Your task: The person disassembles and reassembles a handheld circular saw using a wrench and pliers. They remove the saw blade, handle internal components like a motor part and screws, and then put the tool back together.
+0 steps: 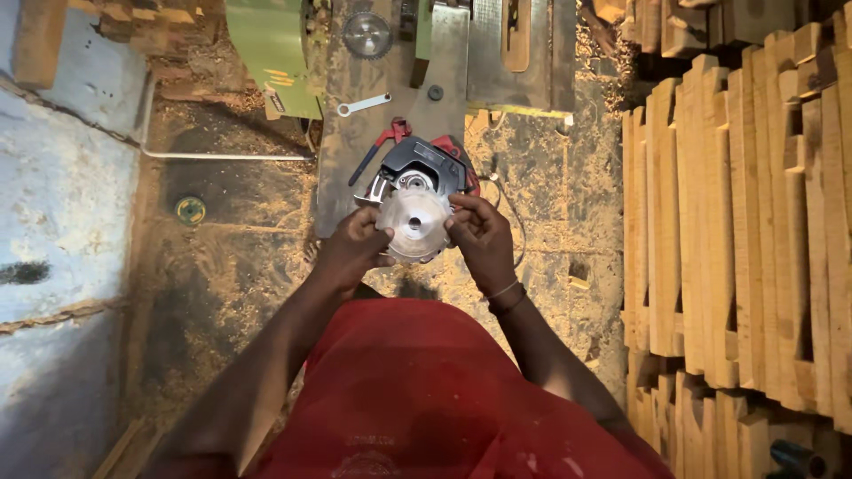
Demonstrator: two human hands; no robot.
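1. The person stands over a sawdust-strewn floor [222, 293], looking straight down, and holds a round, pale grey saw blade [414, 222] up between both hands at chest height.
2. The left hand [353, 248] grips the blade's left edge; its fingers [373, 219] are curled closed on the rim, thumb side against the disc face.
3. The right hand [482, 238] pinches the right edge; its fingers [461, 206] are bent tight on the rim, and a thin bracelet [506, 295] sits on that wrist.
4. The blade hangs directly above a black and red circular saw [424, 164], which lies on a dusty grey tabletop [355, 133] near its front edge. The blade covers the lower part of the tool.
5. A red-handled tool [383, 142] lies just beside the saw on its left, and a silver spanner [364, 105] lies farther back on the same tabletop.
6. Another toothed blade [367, 35] rests near the far edge, beside a green machine body [266, 53].
7. To the right, stacked pale wooden pieces [737, 222] stand in rows on the floor.
8. A small green and yellow round lid [190, 210] lies on the floor at the left, well apart from the hands.
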